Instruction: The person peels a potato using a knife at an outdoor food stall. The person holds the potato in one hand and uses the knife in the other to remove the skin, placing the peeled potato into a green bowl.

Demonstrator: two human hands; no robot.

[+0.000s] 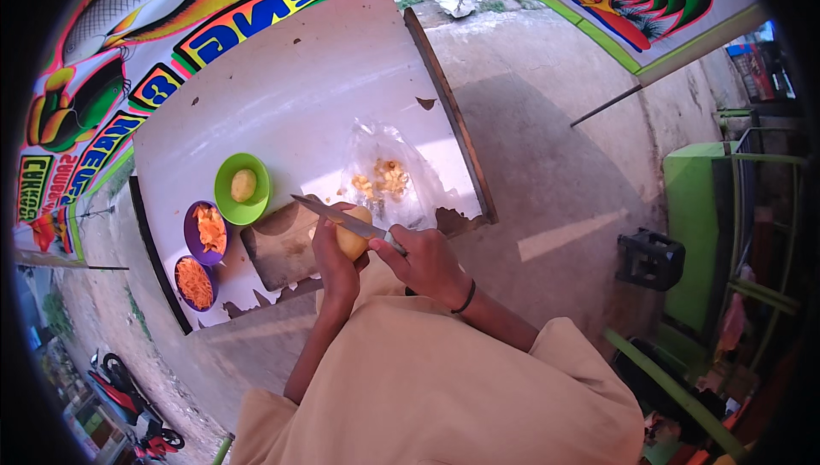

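Observation:
My left hand (337,259) holds a peeled potato (355,234) in front of my body, just past the table's near edge. In my right hand (427,259) is a kitchen knife (346,220), its blade lying across the potato and pointing left. Beneath and left of my left hand is a worn wooden cutting board (275,249). A green bowl (264,199) behind the board holds another peeled potato (243,186). To its left, one purple bowl (188,229) contains orange pieces (210,229) and a second purple bowl (214,301) contains orange shreds (194,282). Peelings (387,178) lie on a clear plastic bag (410,209).
The white table (288,100) has a chipped near edge and a dark wooden strip (448,106) along its right side. Painted banners (256,10) hang beyond it. A black plastic stool or crate (651,259) and a green cabinet (695,234) stand at right; a motorcycle (131,401) is lower left.

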